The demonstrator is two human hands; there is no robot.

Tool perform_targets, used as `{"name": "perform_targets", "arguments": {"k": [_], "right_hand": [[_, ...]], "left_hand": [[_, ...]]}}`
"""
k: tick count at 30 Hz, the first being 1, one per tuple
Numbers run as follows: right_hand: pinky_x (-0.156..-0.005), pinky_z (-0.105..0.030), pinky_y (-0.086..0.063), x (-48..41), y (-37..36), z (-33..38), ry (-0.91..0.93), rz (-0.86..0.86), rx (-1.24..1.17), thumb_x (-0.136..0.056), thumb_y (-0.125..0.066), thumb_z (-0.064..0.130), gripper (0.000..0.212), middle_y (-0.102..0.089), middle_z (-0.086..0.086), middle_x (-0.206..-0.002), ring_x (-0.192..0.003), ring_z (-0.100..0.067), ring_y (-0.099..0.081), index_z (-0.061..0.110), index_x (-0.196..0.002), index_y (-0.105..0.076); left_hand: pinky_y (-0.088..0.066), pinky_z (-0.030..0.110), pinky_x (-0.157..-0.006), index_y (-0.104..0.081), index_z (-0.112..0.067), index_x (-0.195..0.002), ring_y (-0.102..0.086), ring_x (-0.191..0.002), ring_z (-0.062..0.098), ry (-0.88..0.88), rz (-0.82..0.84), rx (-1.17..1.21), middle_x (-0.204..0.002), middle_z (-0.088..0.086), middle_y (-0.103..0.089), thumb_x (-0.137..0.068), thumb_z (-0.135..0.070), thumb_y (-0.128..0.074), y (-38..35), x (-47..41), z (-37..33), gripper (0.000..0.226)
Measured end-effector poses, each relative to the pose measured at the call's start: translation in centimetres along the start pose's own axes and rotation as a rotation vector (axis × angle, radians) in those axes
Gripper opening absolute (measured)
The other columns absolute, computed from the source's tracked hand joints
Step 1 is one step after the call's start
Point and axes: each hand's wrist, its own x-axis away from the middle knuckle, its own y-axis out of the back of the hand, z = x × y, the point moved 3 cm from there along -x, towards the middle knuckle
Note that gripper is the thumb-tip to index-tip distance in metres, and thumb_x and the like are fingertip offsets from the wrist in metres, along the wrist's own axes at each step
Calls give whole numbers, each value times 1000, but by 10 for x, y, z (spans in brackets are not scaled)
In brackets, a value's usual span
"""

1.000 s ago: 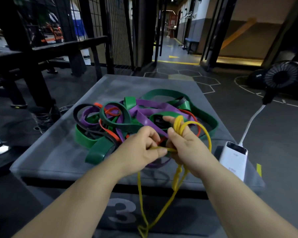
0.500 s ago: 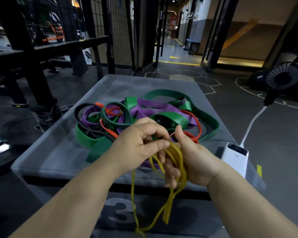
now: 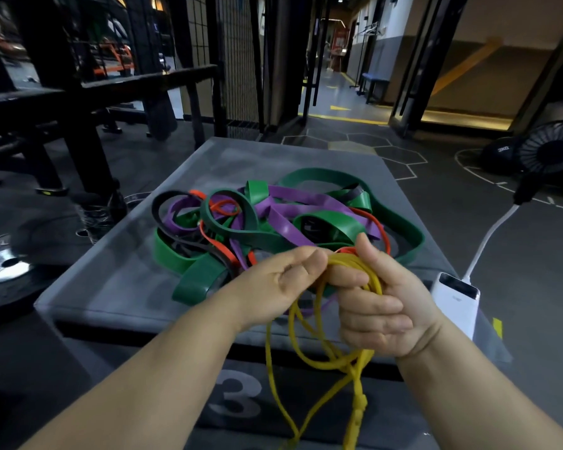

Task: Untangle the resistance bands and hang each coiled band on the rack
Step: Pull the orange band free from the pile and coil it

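Yellow resistance band [image 3: 359,397] is coiled around the fingers of the right grip [image 3: 381,303], which is curled closed on it. From my remote feed, the left grip [image 3: 273,284] pinches the same coil at its fingertips, touching the right index finger. Loose yellow loops hang below both, in front of the grey padded surface [image 3: 111,280] marked 3. Behind the 2 grips, a tangle of green, purple, orange and black bands [image 3: 283,222] lies on that surface. A white power bank [image 3: 455,300] rests at its right edge.
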Motion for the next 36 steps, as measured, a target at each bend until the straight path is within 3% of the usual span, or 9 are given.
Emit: {"name": "perform_targets", "arguments": {"k": [5,12,16,19,21,24,29,33,36], "right_hand": [[-62,-26,-54,1,9,-2,-25,-40,-34,-98,-44,55,45,-49,6,-52,-40,-9,-49,14,-81,-54],[-49,-19,-44,9,22,8,96,-360,134,-71,-84,45,39,-53,4,-66,-44,-3,-45,20,-58,-56],[-87,-35,-47,11,16,22,277,-218,46,-102,-48,34,33,-61,-4,-85,-69,-14,-60,10,-83,-62],[-111,-53,-29,18,10,25,396,-228,102,-105,-40,28,32,-54,-3,-76,-76,-18,-61,2,-100,-59],[-105,-52,-40,18,2,26,457,-164,111,-105,-39,23,34,-43,0,-73,-68,-16,-57,-5,-114,-54],[-73,-33,-56,15,-4,25,459,-77,35,-103,-45,19,34,-44,-2,-74,-54,-8,-45,-8,-125,-49],[-50,-15,-46,8,2,15,285,-51,49,-102,-49,13,34,-60,-10,-80,-35,1,-28,-2,-133,-48],[-38,-13,-31,6,-6,17,226,-22,78,-103,-48,17,23,-42,-3,-65,-32,2,-25,-4,-107,-57],[-33,-14,-22,7,-8,22,283,6,-6,-104,-45,27,34,-43,-2,-60,-30,2,-26,2,-83,-56]], "left_hand": [[-40,27,-70,-60,-33,-77,-47,-71,7,-54,-14,25,-72,-13,-51,-83,-58,-52,2,-3,-5,26],[-30,18,-39,-56,-9,-86,-36,-41,7,-23,-84,242,-53,-6,-43,-90,-18,-58,5,-2,-3,10],[-39,20,-51,-59,-13,-92,-46,-53,11,49,91,162,-67,1,-51,-90,-12,-61,4,-1,3,2],[-39,22,-60,-61,-24,-75,-44,-57,8,63,60,151,-63,-3,-48,-88,-29,-60,5,-4,4,14],[-39,19,-58,-57,-29,-62,-40,-54,6,51,2,210,-57,-9,-43,-83,-36,-57,6,-7,2,22],[-43,22,-55,-53,-24,-65,-41,-54,11,37,-55,339,-57,-8,-43,-92,-32,-57,4,-11,2,28],[-45,34,-57,-50,-16,-78,-43,-56,16,38,-193,554,-57,-6,-42,-93,-40,-55,4,-14,5,29],[-47,27,-47,-49,-14,-80,-45,-53,16,84,-134,502,-60,-3,-46,-80,-42,-53,1,-12,8,28],[-53,30,-57,-56,-12,-87,-56,-61,16,140,-19,475,-73,1,-58,-79,-43,-57,-10,-10,16,32]]}}
